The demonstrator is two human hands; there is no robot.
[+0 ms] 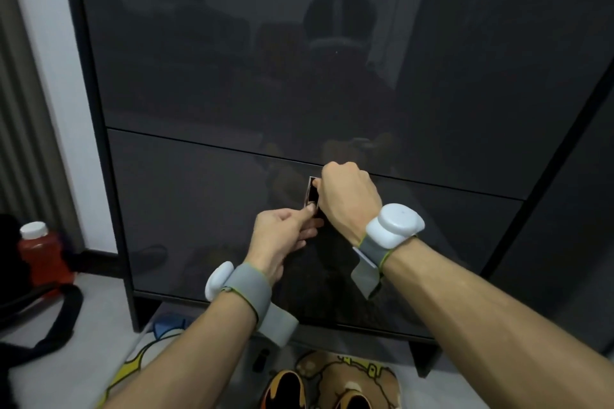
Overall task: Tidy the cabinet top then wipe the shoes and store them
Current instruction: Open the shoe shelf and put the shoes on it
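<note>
A dark glossy shoe cabinet [232, 76] fills the view, with a lower flap door [199, 209] below a thin seam. A small metal handle [312, 191] sits near that door's top middle. My right hand [349, 199] curls round the handle from the right. My left hand [282, 239] pinches the handle's lower end with thumb and fingers. Both wrists wear grey bands with white pods. Orange and black shoes [285, 388] stand on the floor mat at the bottom edge, partly cut off.
A cartoon-print mat [352, 375] lies on the floor before the cabinet. At the left a red bottle with a white cap [40, 252] stands beside a black bag strap [56, 319]. A white wall and grey curtain are on the left.
</note>
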